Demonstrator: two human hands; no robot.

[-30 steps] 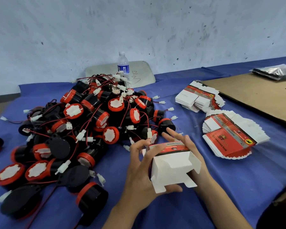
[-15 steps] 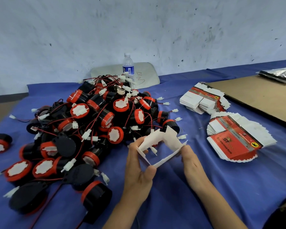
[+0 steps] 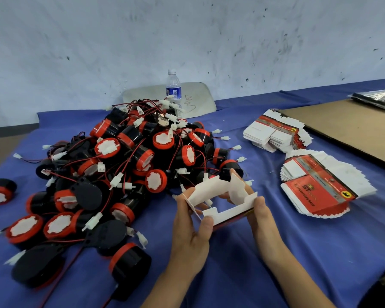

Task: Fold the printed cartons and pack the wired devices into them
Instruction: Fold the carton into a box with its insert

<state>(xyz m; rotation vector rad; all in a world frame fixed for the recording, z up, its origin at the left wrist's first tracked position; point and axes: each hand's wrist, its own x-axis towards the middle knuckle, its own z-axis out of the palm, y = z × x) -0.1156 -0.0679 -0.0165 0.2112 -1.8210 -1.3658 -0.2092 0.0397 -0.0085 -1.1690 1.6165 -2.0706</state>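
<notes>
Since the blue-draped surface [image 3: 320, 252] is mostly taken up by stock, you are working in the bare strip near its front edge, about midway along. The pile of wired devices [image 3: 131, 170] fills the left half, heaped and tangled by its red leads. It comes close enough that your left arm could probably lift one without a stretch. A cardboard sheet [image 3: 351, 130] lies toward the far right corner. Just beside it are two stacks of flat cartons: the farther stack [image 3: 273, 134], and the fanned stack [image 3: 320, 190] nearer the right edge. The fanning likely lets you peel off a single blank.

The carton [image 3: 218, 196] is held clear of the cloth between pile and fanned stack, half formed. Its white inside faces you, the walls are opened into a loose tube, the flaps are still splayed, and the red print shows only along the lower edge. Holding it in the air leaves both ends free for tucking.

Your left grip [image 3: 191, 236] pinches the near-left corner, thumb on the front wall and fingers behind. Your right grip [image 3: 262, 216] pinches the right end, thumb outside and fingers hidden within. I judge squaring and tabbing come next; no device is in it yet.
</notes>
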